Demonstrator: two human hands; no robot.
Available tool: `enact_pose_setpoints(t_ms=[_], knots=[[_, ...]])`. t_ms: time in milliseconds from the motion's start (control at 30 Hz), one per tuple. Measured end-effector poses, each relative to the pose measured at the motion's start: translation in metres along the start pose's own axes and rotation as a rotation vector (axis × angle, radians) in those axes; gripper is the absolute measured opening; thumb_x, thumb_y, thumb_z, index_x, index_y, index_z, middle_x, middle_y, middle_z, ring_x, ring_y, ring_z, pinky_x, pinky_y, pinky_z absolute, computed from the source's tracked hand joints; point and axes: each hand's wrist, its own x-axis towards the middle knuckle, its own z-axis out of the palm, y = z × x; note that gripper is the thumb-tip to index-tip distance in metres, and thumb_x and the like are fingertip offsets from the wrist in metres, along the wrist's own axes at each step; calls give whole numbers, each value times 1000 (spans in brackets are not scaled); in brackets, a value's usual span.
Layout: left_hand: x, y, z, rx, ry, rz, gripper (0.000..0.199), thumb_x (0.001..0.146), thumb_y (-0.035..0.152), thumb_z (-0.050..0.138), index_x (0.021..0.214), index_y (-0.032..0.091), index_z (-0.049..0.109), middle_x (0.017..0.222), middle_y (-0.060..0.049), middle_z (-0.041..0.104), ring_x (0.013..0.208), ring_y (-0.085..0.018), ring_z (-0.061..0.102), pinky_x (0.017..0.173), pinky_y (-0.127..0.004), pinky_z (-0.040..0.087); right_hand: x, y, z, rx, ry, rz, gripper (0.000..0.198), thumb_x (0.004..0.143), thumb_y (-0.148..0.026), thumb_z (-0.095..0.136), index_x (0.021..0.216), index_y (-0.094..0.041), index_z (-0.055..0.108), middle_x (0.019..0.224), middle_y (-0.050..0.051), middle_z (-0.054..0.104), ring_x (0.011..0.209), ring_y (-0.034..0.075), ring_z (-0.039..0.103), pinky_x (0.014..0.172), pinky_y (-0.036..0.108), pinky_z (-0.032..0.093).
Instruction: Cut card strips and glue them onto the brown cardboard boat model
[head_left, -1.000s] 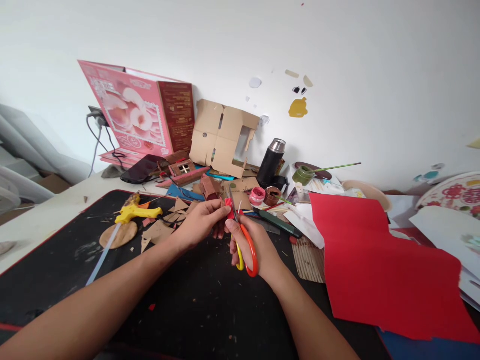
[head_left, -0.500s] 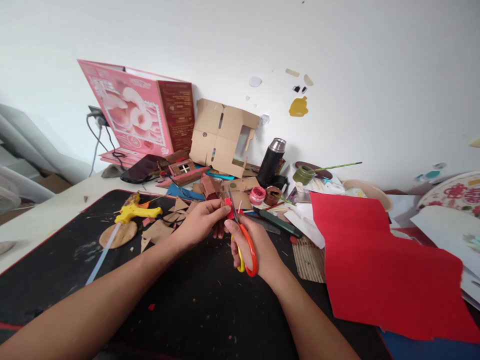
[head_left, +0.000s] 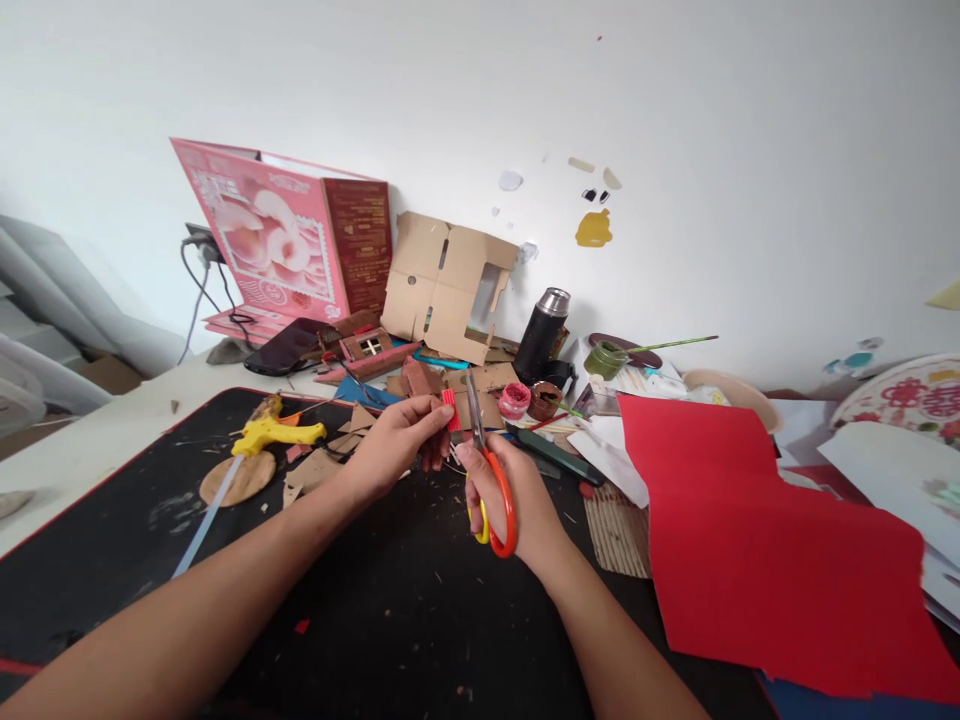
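Between the thumb and fingers of my left hand [head_left: 401, 440] is a small ridged red piece [head_left: 451, 409], maybe corrugated card. My right hand [head_left: 517, 490] has its fingers through the orange and yellow handles of a pair of scissors [head_left: 504, 505]. Their blades point away from me and stand just right of the red piece, apart from it. Both hands are over the black mat [head_left: 390, 620]. Beyond them lie brown cardboard scraps [head_left: 356, 420] and a small brown model house [head_left: 371, 345].
A yellow glue gun [head_left: 281, 432] rests on a round wooden disc at left. Behind stand a pink box [head_left: 262, 235], a cut cardboard sheet [head_left: 442, 285], a black flask [head_left: 541, 335] and paint jars [head_left: 514, 400]. A large red sheet [head_left: 765, 540] covers the right side.
The scissor blades have come away from the red piece and now sit to its right. A bit of red seen beyond the right hand is gone from view. The camera has tilted slightly.
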Motion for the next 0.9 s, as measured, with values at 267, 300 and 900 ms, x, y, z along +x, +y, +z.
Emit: enact_pose_setpoints(t_ms=[267, 300, 900], knots=[[-4, 3, 2, 18, -49, -28, 57, 83, 72, 81, 75, 19, 61, 59, 1, 65, 46, -11, 57, 45, -22, 42, 1, -8, 0, 122, 43, -21, 50, 92, -72, 68, 95, -25, 51, 58, -10, 55, 35, 12, 54, 36, 21, 42], [-5, 3, 3, 26, -59, -30, 57, 83, 72, 80, 76, 19, 61, 59, 1, 65, 46, -11, 57, 45, -22, 42, 1, -8, 1, 134, 42, -16, 50, 91, -71, 69, 95, -25, 50, 58, -10, 55, 34, 12, 53, 36, 21, 42], [-5, 2, 4, 3, -182, -59, 58, 83, 74, 80, 81, 18, 63, 66, 0, 68, 48, -12, 60, 45, -22, 42, 3, -6, -2, 101, 6, -37, 38, 95, -59, 66, 97, -25, 51, 48, -12, 53, 32, 12, 49, 36, 21, 39]])
